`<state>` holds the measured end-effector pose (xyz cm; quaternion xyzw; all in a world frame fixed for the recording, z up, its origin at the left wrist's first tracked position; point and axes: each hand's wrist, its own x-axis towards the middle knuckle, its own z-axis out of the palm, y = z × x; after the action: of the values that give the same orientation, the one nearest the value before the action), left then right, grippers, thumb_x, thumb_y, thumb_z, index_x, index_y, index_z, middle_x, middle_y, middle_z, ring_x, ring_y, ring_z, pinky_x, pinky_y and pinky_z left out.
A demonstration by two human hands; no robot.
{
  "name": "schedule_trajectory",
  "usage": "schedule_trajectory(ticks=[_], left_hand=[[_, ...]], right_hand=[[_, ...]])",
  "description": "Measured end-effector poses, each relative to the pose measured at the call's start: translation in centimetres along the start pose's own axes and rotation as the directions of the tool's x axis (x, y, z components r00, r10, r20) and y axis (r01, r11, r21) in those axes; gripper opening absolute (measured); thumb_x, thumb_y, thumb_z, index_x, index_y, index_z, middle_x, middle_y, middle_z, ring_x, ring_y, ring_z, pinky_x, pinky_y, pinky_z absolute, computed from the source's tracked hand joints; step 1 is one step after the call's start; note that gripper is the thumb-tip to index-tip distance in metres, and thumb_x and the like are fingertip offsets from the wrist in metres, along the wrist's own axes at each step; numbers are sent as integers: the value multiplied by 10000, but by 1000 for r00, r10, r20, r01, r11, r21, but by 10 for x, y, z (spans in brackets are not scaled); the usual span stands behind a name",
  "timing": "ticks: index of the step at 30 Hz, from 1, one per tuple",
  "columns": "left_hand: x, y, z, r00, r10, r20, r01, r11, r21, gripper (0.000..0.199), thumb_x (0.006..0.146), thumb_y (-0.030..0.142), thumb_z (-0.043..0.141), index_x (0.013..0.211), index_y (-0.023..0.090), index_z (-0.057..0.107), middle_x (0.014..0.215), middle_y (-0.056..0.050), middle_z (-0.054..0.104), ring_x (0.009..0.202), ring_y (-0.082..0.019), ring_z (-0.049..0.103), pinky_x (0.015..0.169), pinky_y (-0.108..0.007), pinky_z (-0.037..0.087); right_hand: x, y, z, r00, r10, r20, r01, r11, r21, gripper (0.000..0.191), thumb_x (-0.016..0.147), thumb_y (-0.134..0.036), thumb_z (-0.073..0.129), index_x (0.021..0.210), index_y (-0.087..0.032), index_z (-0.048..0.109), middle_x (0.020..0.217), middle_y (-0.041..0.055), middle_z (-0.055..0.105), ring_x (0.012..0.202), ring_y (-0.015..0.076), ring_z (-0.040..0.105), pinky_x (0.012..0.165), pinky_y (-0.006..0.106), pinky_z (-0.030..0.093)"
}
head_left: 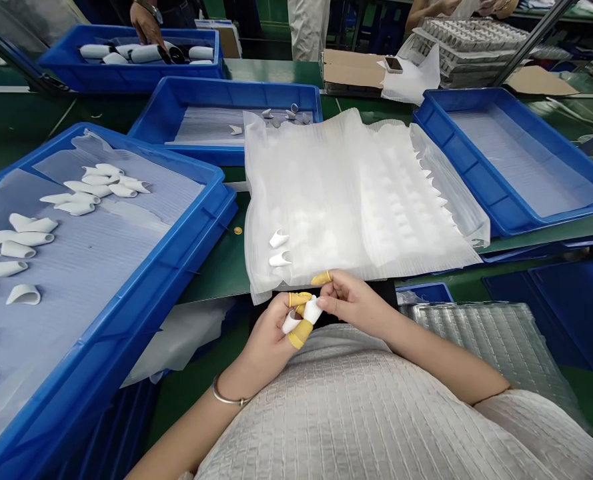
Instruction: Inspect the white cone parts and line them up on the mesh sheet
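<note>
White hollow pieces [313, 311] are between my two hands, near my lap. My left hand [279, 329], with yellow finger covers, is closed round one piece and has a second white piece [291, 323] tucked against its fingers. The fingers of my right hand [349, 301] are pinched at the upper edge of the first piece; one of them wears a yellow cover. Just beyond my hands lies a sheet of thin white foam [321, 193]. Two white pieces [279, 258] rest on its near left part, and rows of shapes show faintly beneath the sheet.
At the left, a large blue tray [176, 243] holds many white pieces. Blue trays [236, 90] also stand behind and at the right [516, 160]. A person's hand [149, 27] reaches into the far left tray [131, 79]. A phone [393, 65] lies by cardboard.
</note>
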<state>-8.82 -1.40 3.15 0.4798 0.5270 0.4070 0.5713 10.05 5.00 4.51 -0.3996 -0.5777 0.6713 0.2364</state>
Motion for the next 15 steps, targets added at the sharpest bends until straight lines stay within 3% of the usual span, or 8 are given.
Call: schedule_trajectory(ticks=[5, 10, 12, 15], left_hand=[[0, 5, 2, 998, -55, -37, 50, 991, -124, 291, 795, 267, 729, 1073, 235, 649, 921, -19, 641, 776, -143, 552, 696, -245, 431], [-1, 1, 1, 989, -136, 61, 147, 951, -273, 348, 843, 368, 680, 1160, 246, 602, 894, -12, 639, 605, -93, 480, 514, -204, 348], [-1, 0, 1, 991, -113, 67, 127, 954, -271, 342, 831, 359, 697, 1140, 242, 608, 901, -14, 648, 654, -105, 514, 562, -209, 383], [0, 3, 2, 997, -64, -33, 58, 986, -159, 254, 801, 318, 728, 1022, 223, 647, 896, -14, 652, 777, -143, 560, 692, -244, 428]], right_hand=[[-1, 1, -3, 999, -22, 48, 17, 996, 93, 272, 836, -391, 712, 976, -168, 645, 908, 30, 634, 828, 156, 586, 750, 303, 483], [-4, 6, -5, 999, -42, 23, 40, 995, 88, 284, 840, -363, 714, 1051, -185, 648, 915, 27, 626, 791, 144, 585, 708, 291, 494], [-4, 10, -6, 998, -61, 34, 59, 996, 68, 290, 861, -352, 692, 1096, -191, 643, 916, 29, 616, 814, 152, 593, 724, 299, 501], [-4, 14, -6, 991, -123, 44, 122, 992, 16, 305, 879, -330, 671, 1150, -199, 624, 967, 41, 608, 869, 162, 591, 762, 313, 504]])
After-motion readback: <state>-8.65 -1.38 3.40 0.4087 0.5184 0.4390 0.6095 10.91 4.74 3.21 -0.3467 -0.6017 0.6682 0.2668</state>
